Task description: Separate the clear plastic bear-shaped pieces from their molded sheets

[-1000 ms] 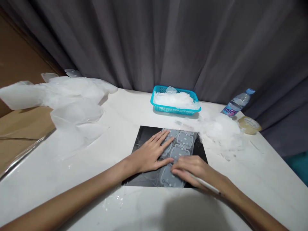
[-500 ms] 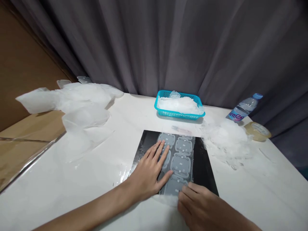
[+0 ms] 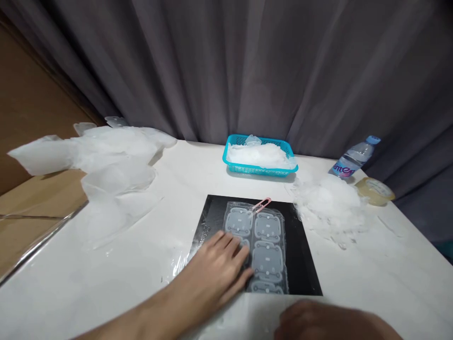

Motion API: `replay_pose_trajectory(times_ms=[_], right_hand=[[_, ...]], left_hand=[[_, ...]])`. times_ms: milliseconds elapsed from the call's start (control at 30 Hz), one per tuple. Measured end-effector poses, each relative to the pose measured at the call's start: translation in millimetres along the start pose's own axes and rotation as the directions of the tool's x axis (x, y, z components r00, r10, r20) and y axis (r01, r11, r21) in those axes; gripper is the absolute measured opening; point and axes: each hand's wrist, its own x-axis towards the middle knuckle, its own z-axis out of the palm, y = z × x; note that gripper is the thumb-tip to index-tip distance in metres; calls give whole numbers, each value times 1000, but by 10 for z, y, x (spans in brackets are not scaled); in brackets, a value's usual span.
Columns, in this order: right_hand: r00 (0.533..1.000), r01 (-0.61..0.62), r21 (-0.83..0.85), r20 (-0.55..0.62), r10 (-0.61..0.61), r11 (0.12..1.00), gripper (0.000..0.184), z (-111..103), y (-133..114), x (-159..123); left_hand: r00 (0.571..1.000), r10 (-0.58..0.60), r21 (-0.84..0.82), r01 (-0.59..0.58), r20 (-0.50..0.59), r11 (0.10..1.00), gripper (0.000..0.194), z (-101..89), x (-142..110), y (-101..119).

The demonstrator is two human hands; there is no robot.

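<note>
My left hand (image 3: 219, 264) lies with its fingers stretched out over the left column of a clear plastic sheet (image 3: 268, 257) of several rounded, pale film pieces. The sheet rests on a black mat (image 3: 303, 255) and reaches its near edge. At the sheet's top, a small pink tool with a looped handle (image 3: 262, 205) lies partly over the film. Close to the bottom edge of the view, my right hand (image 3: 314, 321) is apart from the mat. It is smeared by motion and partly cut off, so its fingers cannot be made out.
A blue basket (image 3: 261, 171) with white film pieces stands at the back. Right of the mat are a heap of clear film scraps (image 3: 329, 203), a water bottle (image 3: 356, 158) and a roll of tape (image 3: 375, 191). Translucent sheets (image 3: 120, 151) are piled left, near cardboard (image 3: 46, 198).
The plastic sheet has slid toward me, uncovering the pink tool at its top. My left hand has come nearer too. My right hand has moved off the sheet, down and right.
</note>
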Motion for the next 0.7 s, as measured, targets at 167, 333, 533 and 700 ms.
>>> replay_pose_trajectory(times_ms=[167,333,533,700], right_hand=[[905,-244,-58,-372,206,968,29,-714,201,142],[730,-477,-298,-659,183,827,27,-763,1035,215],[851,-362,-472,-519,78,804,29,-843,1387,449],[901,-304,-513,-428,68,803,20,-968,1343,638]], left_hand=[[991,47,-148,-65,-122,987,42,275,417,-418],[985,-23,-270,-24,-171,962,50,464,428,-536],[970,115,-320,-181,-214,930,44,417,383,-495],[925,299,-344,-366,-233,865,32,388,392,-485]])
